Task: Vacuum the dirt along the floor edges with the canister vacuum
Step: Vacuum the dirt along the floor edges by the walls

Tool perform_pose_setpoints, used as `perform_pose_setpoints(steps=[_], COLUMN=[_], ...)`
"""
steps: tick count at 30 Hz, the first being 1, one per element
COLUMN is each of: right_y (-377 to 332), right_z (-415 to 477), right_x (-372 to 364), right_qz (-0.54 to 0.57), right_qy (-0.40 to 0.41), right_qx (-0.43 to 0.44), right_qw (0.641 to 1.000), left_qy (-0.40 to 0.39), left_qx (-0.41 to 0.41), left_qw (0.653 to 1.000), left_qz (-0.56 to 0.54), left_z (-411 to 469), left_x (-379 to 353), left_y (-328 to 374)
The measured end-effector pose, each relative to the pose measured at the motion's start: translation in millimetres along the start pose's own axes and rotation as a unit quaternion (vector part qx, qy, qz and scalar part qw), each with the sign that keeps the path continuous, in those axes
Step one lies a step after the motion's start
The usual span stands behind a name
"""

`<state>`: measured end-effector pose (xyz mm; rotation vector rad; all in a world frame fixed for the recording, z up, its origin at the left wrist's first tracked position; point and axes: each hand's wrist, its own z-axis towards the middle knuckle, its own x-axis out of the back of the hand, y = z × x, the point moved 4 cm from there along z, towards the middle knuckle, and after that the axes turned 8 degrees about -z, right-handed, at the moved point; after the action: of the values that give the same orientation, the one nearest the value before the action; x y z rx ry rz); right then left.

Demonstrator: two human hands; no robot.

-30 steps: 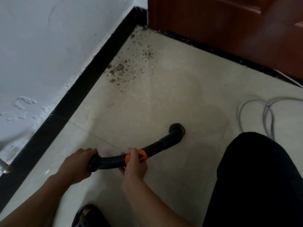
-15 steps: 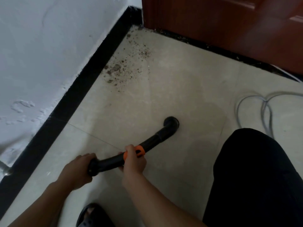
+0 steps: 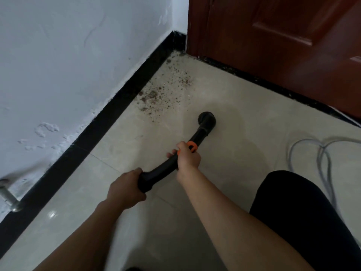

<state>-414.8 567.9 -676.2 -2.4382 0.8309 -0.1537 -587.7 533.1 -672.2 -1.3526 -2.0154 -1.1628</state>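
While the left hand grips the vacuum tube, the right hand clasps its middle.

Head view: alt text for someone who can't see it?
Left hand and right hand hold a black vacuum tube, its nozzle at the pale tile floor, just short of dirt scattered along the black baseboard, near a brown door.

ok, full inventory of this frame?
wall: 1, white, left
baseboard: 1, black, under wall
door: 1, red-brown, top right
floor: 1, pale tiles
dirt: 1 patch, brown, by baseboard near corner
vacuum tube: 1, black, orange ring, mid-frame, mouth short of dirt
cable: 1, grey, looped right
metal pipe: 1, silver, lower left
knee: 1, black-clad, lower right
left grip: 1, bare, tube's rear end
right grip: 1, bare, at orange ring
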Motion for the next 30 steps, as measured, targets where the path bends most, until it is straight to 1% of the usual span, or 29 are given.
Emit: perform_pose_setpoints(steps=[2, 6, 9, 12, 14, 18, 20, 23, 27, 30], right_y=[-11.1, -18.1, -4.6, 0.1, -14.8, -66.3, -85.7, -93.2, -64.1, -39.6], right_z=[7.2, 9.8, 5.0, 3.2, 11.1, 35.3, 44.5, 57.9, 66.0, 58.6], right_x=[-9.2, -37.1, -52.3, -53.5, -50.7, -45.6, -45.8, -45.9, -43.4, -43.8], right_qz=[-0.025, -0.097, -0.117, -0.109, -0.103, -0.115, -0.137, -0.171, -0.191, -0.179], right_qy=[-0.015, -0.078, -0.098, -0.084, -0.055, 0.016, 0.020, 0.015, 0.003, 0.009], right_qx=[0.002, -0.011, -0.021, -0.022, -0.004, 0.048, 0.062, 0.067, 0.083, 0.093], right_qw=[1.000, 0.992, 0.988, 0.990, 0.993, 0.992, 0.988, 0.983, 0.978, 0.979], left_qy=[-0.001, -0.011, -0.034, -0.052, -0.052, -0.036, -0.045, -0.084, -0.156, -0.181], left_qx=[0.004, 0.019, 0.032, 0.019, -0.006, -0.054, -0.063, -0.054, -0.018, 0.009], left_qw=[1.000, 0.999, 0.999, 0.998, 0.998, 0.998, 0.996, 0.992, 0.986, 0.983], left_qz=[-0.013, -0.030, -0.001, 0.026, 0.029, -0.011, -0.050, -0.081, -0.059, -0.028], left_z=[5.9, 8.7, 3.8, 7.7, 18.0, 47.4, 60.2, 77.4, 88.5, 83.3], left_x=[1.6, 5.7, 12.1, 19.3, 22.6, 23.1, 20.5, 11.4, -10.8, -13.9], left_y=[0.9, -10.8, -26.6, -28.7, -14.4, 30.0, 48.7, 60.7, 42.6, 22.1])
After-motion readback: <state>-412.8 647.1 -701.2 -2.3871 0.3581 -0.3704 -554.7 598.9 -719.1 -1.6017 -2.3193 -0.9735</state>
